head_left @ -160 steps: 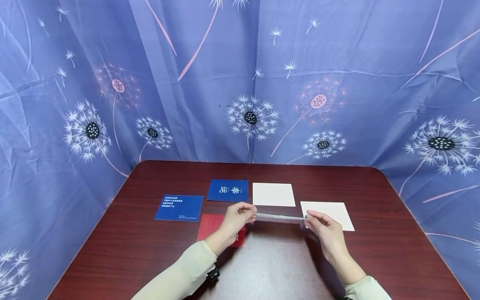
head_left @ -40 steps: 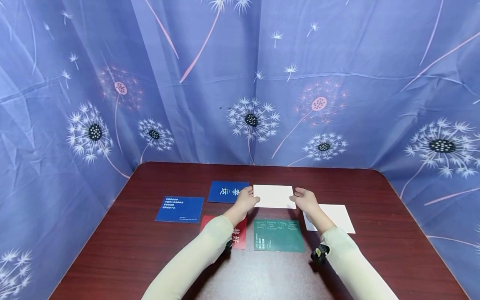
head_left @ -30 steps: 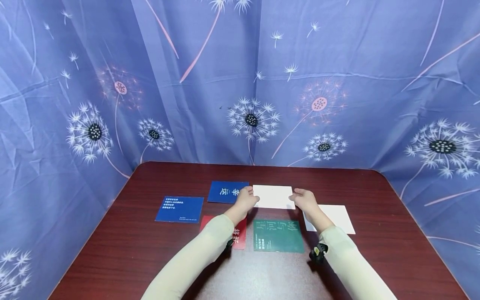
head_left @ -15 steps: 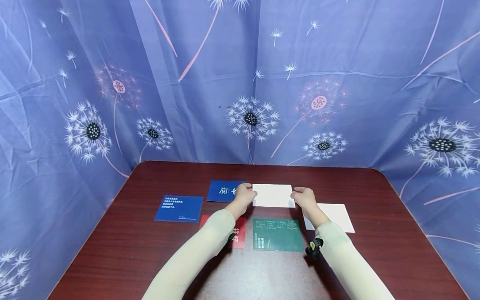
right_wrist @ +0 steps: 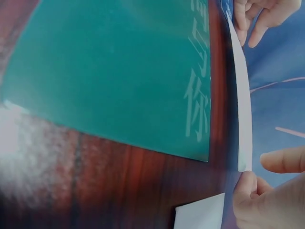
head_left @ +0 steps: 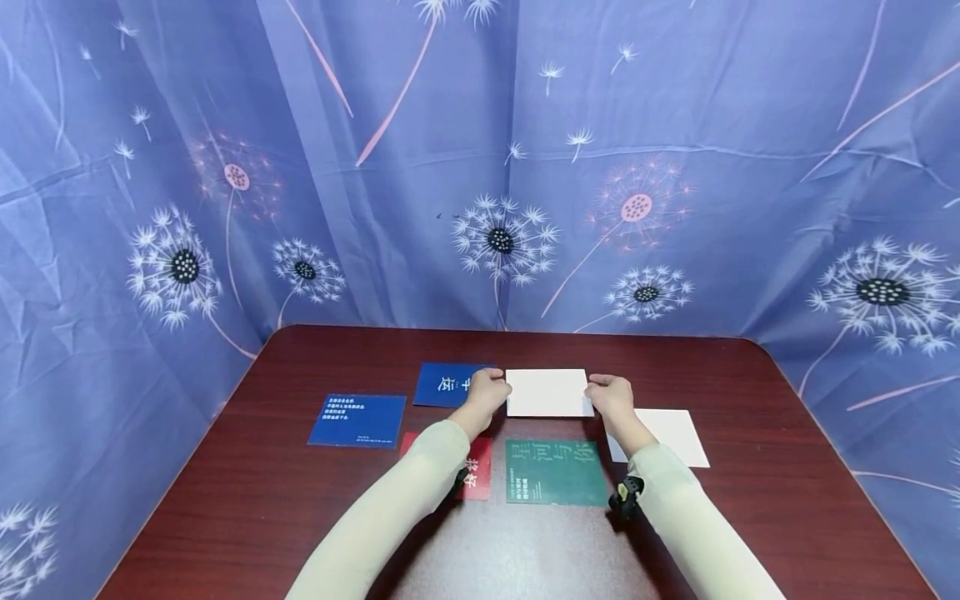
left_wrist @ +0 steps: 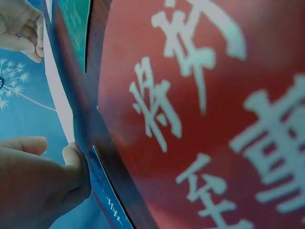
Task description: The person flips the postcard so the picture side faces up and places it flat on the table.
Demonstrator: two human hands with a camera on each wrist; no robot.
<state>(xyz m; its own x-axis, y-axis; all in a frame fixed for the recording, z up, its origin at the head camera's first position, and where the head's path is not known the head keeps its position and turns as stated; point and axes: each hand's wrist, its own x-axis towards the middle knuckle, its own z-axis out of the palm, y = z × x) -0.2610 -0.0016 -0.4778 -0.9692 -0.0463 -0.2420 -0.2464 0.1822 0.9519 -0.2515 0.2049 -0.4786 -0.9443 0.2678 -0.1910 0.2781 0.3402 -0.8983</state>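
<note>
A blank white card (head_left: pixel 550 392) is between the two hands near the back of the table. My left hand (head_left: pixel 482 393) pinches its left edge, thumb at the side, with a forefinger sticking out past it in the left wrist view. At the right edge my right hand (head_left: pixel 613 398) pinches it in the same way, its thumb at the card's corner in the right wrist view. Nearer to me lies a green card (head_left: pixel 557 472) with pale lettering. Whether the white card is off the table is hard to tell.
A second white card (head_left: pixel 678 433) lies partly behind the right forearm. Left of centre are a blue card (head_left: pixel 438 383), a red card (head_left: pixel 482 467) partly under the left sleeve, and another blue card (head_left: pixel 356 419). A dandelion-print curtain (head_left: pixel 420 208) hangs behind the dark red table (head_left: pixel 225 517).
About five seconds ago both hands held a thin sheet edge-on over the middle; now the green card lies there. The hands have moved back to the white card, barely moving during the last second.
</note>
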